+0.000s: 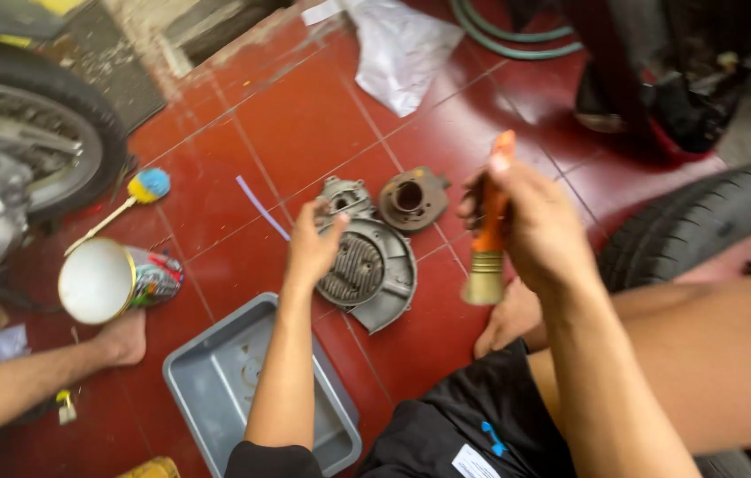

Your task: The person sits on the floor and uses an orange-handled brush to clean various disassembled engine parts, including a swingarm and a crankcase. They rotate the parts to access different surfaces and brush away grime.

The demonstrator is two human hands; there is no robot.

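Red floor tiles (305, 124) with pale grout lines make up the work surface; the person sits on them, legs drawn in. A grey metal engine cover (367, 265) with a slotted grille lies flat on the tiles, just ahead of the knees. The left hand (313, 243) rests on the cover's near-left edge, fingers curled loosely over it — whether they grip it cannot be told. The right hand (530, 226) is closed around the orange handle of a brush (488, 243), held upright above the floor with its brass-coloured ferrule pointing down, just right of the cover. Beyond the cover sits a round brown flange part (413, 199), near but apart. A grey plastic tray (216, 381) lies under the left forearm. Further left: a tin can (119, 281) on its side, a yellow-and-blue brush (141, 190), and a motorcycle wheel (34, 124). A tyre (703, 221) lies at right.
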